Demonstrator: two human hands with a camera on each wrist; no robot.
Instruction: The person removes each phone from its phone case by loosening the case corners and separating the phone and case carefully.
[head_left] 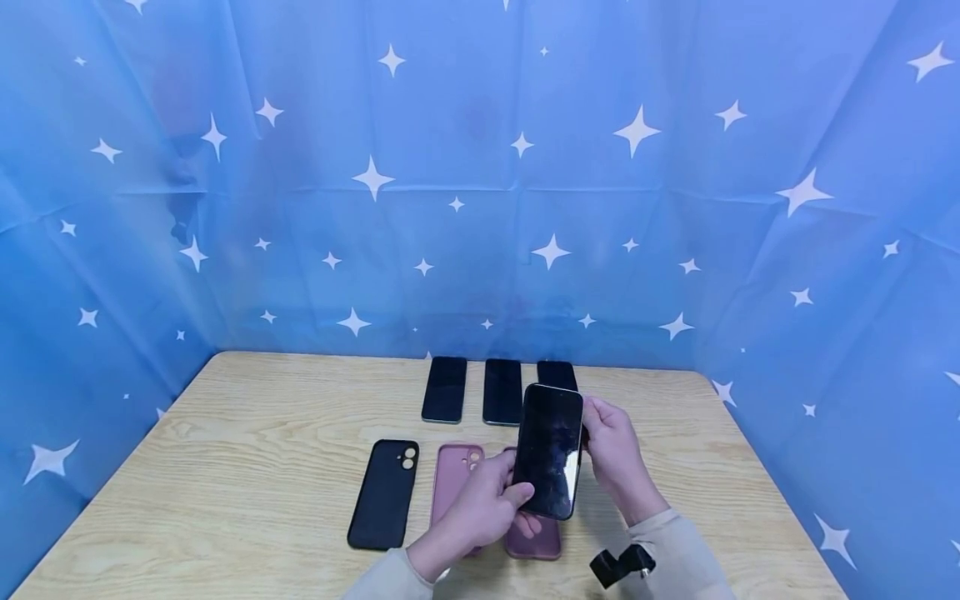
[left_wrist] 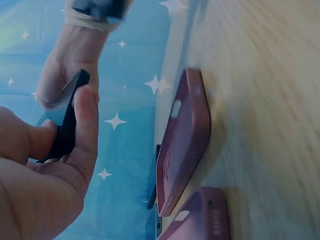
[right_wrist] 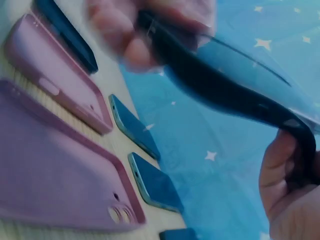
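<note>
A smartphone is held up above the table, its dark screen facing the head camera. A black phone case lies along its back, and in the right wrist view the case bows away from the phone's edge. My left hand pinches the lower left corner, thumb on the front and fingers behind. My right hand grips the upper right edge. Beneath the hands lie a pink phone case and a darker mauve phone case, which the left hand and phone partly cover.
To the left lies another black phone case, open side up. Three dark phones sit in a row at the back: a left phone, a middle phone and a right phone partly hidden. A starry blue curtain surrounds the wooden table.
</note>
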